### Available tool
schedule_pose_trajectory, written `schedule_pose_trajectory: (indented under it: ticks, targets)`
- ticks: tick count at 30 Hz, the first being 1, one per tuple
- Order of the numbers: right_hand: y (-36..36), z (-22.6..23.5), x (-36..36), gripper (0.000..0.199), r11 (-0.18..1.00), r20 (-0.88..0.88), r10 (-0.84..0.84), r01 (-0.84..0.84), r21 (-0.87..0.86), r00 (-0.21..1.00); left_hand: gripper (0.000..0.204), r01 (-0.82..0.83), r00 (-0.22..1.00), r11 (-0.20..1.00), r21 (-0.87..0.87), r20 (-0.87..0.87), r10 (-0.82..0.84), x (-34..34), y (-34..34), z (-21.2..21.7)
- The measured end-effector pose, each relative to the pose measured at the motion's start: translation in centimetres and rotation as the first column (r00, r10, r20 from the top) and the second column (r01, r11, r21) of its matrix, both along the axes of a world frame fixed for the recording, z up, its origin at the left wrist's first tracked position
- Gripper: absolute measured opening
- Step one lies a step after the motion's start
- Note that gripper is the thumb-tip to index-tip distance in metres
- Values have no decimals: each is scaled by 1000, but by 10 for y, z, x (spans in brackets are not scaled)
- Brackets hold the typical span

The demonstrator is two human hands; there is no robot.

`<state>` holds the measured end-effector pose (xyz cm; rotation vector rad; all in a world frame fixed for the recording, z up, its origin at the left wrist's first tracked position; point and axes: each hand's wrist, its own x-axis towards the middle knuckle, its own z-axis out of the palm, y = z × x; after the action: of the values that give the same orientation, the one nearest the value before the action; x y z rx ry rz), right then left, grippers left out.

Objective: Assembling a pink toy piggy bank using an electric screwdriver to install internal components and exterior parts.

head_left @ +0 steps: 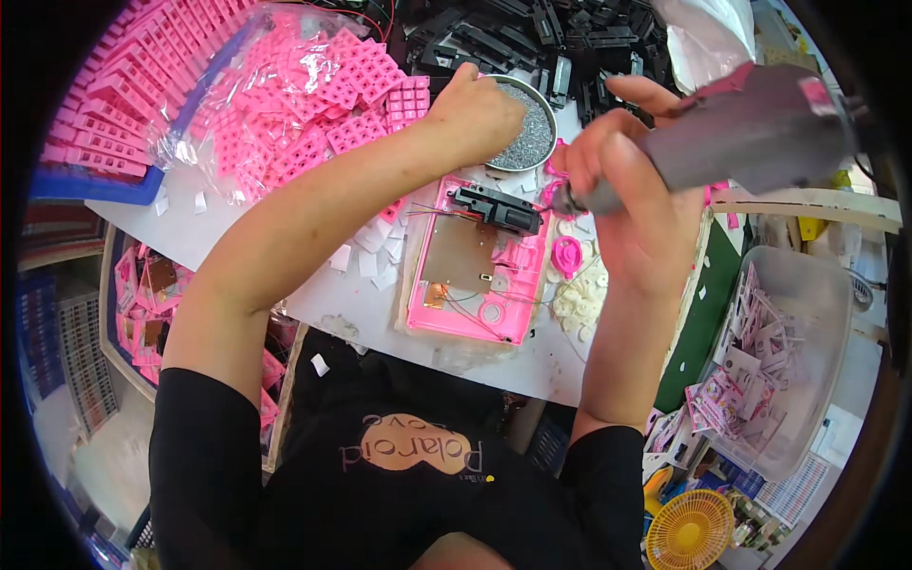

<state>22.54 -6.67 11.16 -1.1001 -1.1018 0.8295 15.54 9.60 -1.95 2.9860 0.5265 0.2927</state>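
Note:
My left hand (480, 114) reaches into the left side of a round tin (549, 157) of tiny silvery screws (530, 142). Its fingers are curled together, and whatever they pinch is hidden. A grey electric screwdriver (750, 133) is gripped in my right hand (632, 190), lying sideways with its tip pointing left. That tip is close to the right end of a black plastic module (499, 209); contact cannot be made out. The module sits across the top of an open pink plastic case (518, 309), which also holds a brown circuit board (461, 255) and thin wires.
Pink keypad pieces (304, 123) in clear bags cover the far left, beside a blue crate (104, 185). Black plastic parts (589, 43) pile up at the back. Cream round parts (581, 299) lie right of the case. A clear bin (826, 370) stands at the right.

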Motion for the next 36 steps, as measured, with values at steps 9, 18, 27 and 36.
schedule_pose_trajectory:
  ticks: [9,18,27,36]
  targets:
    - [-30,-21,-7,53,944,-297,-47,139,300,954,10,313,869,923,-225,460,-183,-73,-71,32]
    - [-53,-16,-14,46,924,-276,94,20,382,956,20,355,788,904,-239,596,-152,-95,-107,26]
    - [-54,-21,-22,41,941,-330,88,31,338,940,26,418,715,885,-204,675,-182,-97,-106,17]
    - [-14,-67,10,26,908,-267,-167,254,333,949,31,16,965,995,-96,263,10,-77,-94,18]
